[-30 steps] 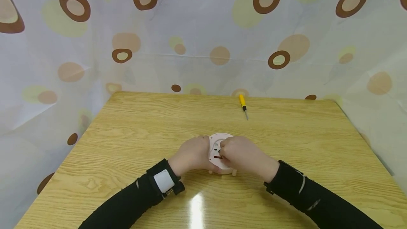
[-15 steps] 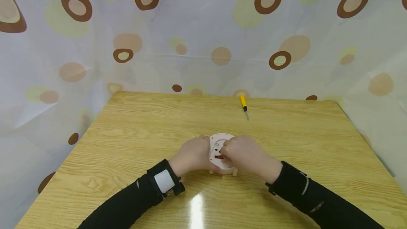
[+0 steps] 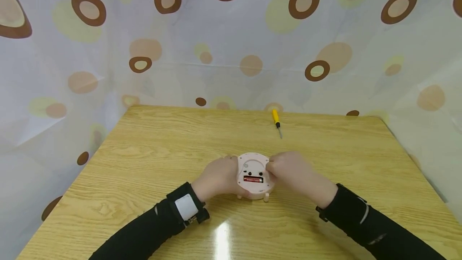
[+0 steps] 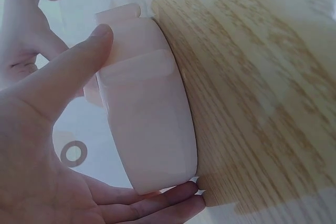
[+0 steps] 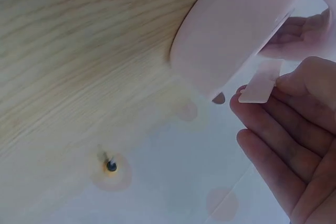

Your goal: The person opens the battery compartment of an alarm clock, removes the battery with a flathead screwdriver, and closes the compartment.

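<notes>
A pale pink round alarm clock (image 3: 254,164) lies on the table with its back up, small feet towards me. A red battery (image 3: 253,179) sits in its uncovered compartment. My left hand (image 3: 223,175) grips the clock's left side; in the left wrist view, the thumb is on one edge and the fingers are around the other. My right hand (image 3: 294,171) is at the clock's right side. Between its thumb and fingers it pinches a small flat pink battery cover (image 5: 261,83), seen in the right wrist view, apart from the clock.
A yellow-handled screwdriver (image 3: 276,120) lies towards the back of the wooden table (image 3: 173,131), its tip pointing at me. Behind and at the sides hangs a white curtain (image 3: 223,35) with brown and beige rings and spots.
My right hand has moved right, off the middle of the clock's back, and the battery now shows fully. My left hand keeps its grip on the clock.
</notes>
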A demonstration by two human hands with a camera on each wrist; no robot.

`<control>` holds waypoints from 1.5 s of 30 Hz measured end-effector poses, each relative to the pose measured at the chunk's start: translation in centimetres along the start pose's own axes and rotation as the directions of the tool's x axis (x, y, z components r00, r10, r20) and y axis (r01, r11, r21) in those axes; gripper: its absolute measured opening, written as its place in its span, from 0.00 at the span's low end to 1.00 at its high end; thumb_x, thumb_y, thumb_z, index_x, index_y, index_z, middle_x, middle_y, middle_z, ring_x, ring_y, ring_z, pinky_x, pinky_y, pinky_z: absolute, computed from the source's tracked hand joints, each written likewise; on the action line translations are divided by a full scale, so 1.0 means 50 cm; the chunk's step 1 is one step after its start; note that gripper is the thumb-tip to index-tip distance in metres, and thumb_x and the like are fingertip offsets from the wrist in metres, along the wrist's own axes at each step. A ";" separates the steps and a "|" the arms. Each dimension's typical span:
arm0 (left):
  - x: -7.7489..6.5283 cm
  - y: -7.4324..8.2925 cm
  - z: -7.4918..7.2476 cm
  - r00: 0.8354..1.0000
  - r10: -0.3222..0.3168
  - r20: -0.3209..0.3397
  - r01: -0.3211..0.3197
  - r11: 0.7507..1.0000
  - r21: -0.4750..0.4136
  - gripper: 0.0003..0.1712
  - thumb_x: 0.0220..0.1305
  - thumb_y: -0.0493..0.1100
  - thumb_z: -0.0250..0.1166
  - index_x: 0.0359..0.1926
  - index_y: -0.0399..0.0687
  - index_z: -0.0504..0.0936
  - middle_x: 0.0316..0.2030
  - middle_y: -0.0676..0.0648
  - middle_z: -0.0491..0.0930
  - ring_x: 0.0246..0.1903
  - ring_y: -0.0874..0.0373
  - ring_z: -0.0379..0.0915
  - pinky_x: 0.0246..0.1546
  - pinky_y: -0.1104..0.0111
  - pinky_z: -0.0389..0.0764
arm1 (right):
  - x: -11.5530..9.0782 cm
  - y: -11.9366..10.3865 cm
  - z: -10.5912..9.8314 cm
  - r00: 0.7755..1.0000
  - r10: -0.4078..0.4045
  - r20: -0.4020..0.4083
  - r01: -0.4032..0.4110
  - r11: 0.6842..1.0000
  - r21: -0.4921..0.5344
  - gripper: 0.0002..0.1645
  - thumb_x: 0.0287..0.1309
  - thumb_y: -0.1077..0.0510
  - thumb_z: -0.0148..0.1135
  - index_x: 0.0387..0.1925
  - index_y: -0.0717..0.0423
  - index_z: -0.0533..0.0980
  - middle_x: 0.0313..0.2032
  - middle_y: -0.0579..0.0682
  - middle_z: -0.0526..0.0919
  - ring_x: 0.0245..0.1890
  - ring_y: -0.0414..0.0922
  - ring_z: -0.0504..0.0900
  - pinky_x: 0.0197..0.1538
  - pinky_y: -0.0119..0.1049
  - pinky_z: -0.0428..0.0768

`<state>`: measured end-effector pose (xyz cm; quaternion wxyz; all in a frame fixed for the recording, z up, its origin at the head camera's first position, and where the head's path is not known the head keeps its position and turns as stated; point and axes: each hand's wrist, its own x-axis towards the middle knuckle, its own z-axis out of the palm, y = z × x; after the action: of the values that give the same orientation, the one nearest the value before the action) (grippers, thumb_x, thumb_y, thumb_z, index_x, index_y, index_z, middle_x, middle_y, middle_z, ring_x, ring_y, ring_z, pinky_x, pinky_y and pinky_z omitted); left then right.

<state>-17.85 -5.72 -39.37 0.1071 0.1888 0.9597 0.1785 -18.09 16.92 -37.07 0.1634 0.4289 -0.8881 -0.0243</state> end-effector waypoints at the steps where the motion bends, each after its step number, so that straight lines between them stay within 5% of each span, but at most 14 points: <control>1: 0.000 0.000 0.001 1.000 0.001 0.000 -0.001 1.000 -0.004 0.51 0.40 0.69 0.86 0.56 0.40 0.81 0.39 0.49 0.83 0.35 0.58 0.76 0.36 0.65 0.81 | -0.005 0.005 0.001 1.000 0.007 -0.003 -0.007 1.000 0.001 0.21 0.48 0.69 0.75 0.15 0.48 0.73 0.16 0.40 0.67 0.19 0.35 0.57 0.24 0.29 0.61; 14: 0.001 -0.001 0.005 1.000 -0.019 0.007 0.019 1.000 0.024 0.56 0.40 0.71 0.86 0.60 0.37 0.79 0.42 0.47 0.85 0.38 0.56 0.78 0.39 0.63 0.84 | -0.065 0.049 0.006 0.996 0.081 0.035 -0.080 0.996 -0.035 0.27 0.54 0.68 0.73 0.14 0.45 0.67 0.17 0.40 0.59 0.21 0.35 0.51 0.28 0.30 0.53; 30: 0.001 0.004 0.005 1.000 -0.020 0.003 0.020 0.999 0.037 0.57 0.41 0.71 0.85 0.61 0.35 0.79 0.42 0.46 0.85 0.38 0.56 0.78 0.39 0.63 0.84 | -0.100 0.055 0.034 0.977 0.143 0.160 -0.130 0.988 -0.089 0.27 0.59 0.63 0.76 0.13 0.47 0.68 0.16 0.41 0.67 0.18 0.37 0.59 0.22 0.32 0.62; 45: 0.001 0.004 0.001 0.999 -0.034 0.005 0.033 0.998 0.049 0.57 0.41 0.71 0.85 0.61 0.35 0.79 0.44 0.45 0.85 0.39 0.55 0.79 0.40 0.61 0.85 | -0.114 0.049 0.038 0.981 0.141 0.132 -0.135 0.989 -0.054 0.21 0.63 0.56 0.77 0.17 0.49 0.76 0.17 0.42 0.74 0.17 0.37 0.70 0.23 0.34 0.72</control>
<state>-17.80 -5.48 -39.35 0.1083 0.1758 0.9665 0.1524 -17.23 22.67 -39.94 0.1136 0.3597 -0.9241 -0.0621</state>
